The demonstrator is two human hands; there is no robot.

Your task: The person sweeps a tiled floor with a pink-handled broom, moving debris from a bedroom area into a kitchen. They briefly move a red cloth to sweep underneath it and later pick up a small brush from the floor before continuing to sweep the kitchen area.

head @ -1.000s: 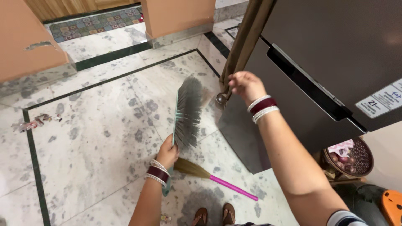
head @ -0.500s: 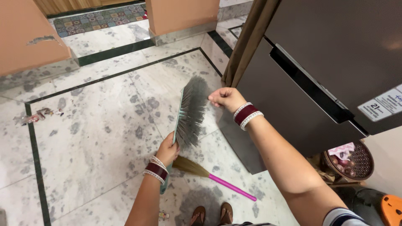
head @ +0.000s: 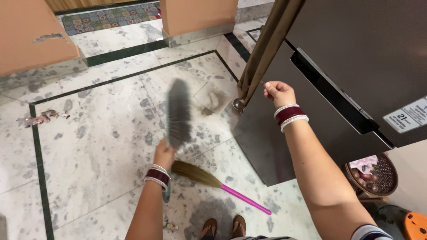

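Observation:
My left hand grips the base of a grey long-bristled brush, which points away from me low over the marble floor and is blurred by motion. A small dust pile lies just right of its tip. My right hand is a closed fist held in front of the dark refrigerator, right beside the brown curtain; I cannot tell if it pinches anything. A grass broom with a pink handle lies on the floor by my sandalled feet.
The curtain's knotted end hangs near the floor at the refrigerator's corner. A round basket with onions sits at the right, next to an orange object. Scraps of litter lie at the left. A patterned rug lies beyond.
My right hand has moved off the curtain's lower end and now hangs higher, in front of the refrigerator. The brush has swung leftward, away from the curtain.

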